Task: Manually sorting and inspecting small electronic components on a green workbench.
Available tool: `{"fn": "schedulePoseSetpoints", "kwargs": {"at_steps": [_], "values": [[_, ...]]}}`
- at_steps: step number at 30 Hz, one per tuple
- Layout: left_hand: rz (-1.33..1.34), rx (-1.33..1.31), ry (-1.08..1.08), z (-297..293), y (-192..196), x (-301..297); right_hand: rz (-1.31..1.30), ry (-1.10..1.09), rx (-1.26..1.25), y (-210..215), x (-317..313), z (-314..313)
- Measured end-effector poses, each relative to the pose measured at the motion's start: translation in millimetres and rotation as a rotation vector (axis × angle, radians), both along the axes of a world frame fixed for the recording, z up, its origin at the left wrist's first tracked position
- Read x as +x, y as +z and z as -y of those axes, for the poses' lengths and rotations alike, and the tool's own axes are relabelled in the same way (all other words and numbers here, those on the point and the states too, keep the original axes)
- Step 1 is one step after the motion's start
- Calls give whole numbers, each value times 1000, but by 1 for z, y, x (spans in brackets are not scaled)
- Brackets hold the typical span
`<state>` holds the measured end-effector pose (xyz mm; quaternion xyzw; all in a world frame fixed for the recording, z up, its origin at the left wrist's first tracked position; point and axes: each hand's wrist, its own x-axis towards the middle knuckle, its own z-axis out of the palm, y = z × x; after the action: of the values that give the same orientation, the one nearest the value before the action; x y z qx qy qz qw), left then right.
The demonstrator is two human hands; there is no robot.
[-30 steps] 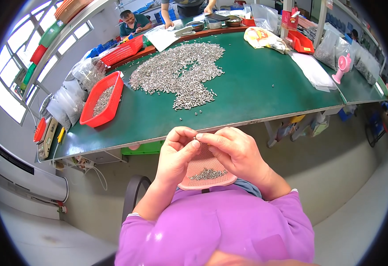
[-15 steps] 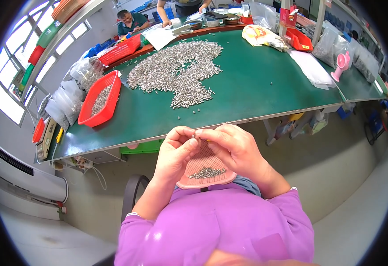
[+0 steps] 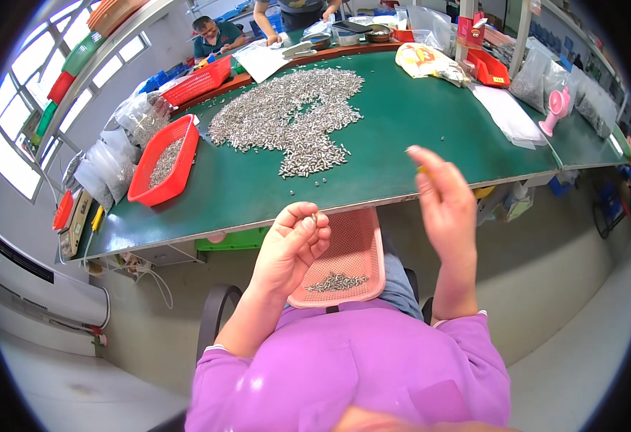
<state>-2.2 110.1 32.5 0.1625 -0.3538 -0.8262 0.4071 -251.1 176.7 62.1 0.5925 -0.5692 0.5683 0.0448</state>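
A pink mesh tray [image 3: 351, 245] rests on my lap with a small heap of metal parts [image 3: 337, 281] in it. My left hand [image 3: 292, 245] hovers over the tray's left edge, fingers curled, pinching a small metal part between thumb and forefinger. My right hand [image 3: 445, 198] is raised to the right over the table's front edge, fingers loosely spread; a small yellowish bit shows at its fingers, too small to tell. A large pile of the same small metal parts [image 3: 290, 115] lies on the green table [image 3: 416, 122].
A red basket [image 3: 164, 160] holding metal parts sits at the table's left, with clear bags [image 3: 110, 155] beside it. White sheets [image 3: 506, 115], a pink fan [image 3: 555, 108] and red bins [image 3: 492, 68] stand at the right. Two people work at the far side.
My hands were together over the pink tray. Now the right hand has lifted away up and to the right, and the left stays over the tray.
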Motion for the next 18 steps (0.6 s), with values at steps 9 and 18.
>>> {"fn": "schedulePoseSetpoints", "kwargs": {"at_steps": [9,18], "values": [[5,56,37,3,-8,-1,111,-880,297,-46,-151,-30],[257,79,-251,5,-78,-18,210,-892,410,-31,-150,-27]]}}
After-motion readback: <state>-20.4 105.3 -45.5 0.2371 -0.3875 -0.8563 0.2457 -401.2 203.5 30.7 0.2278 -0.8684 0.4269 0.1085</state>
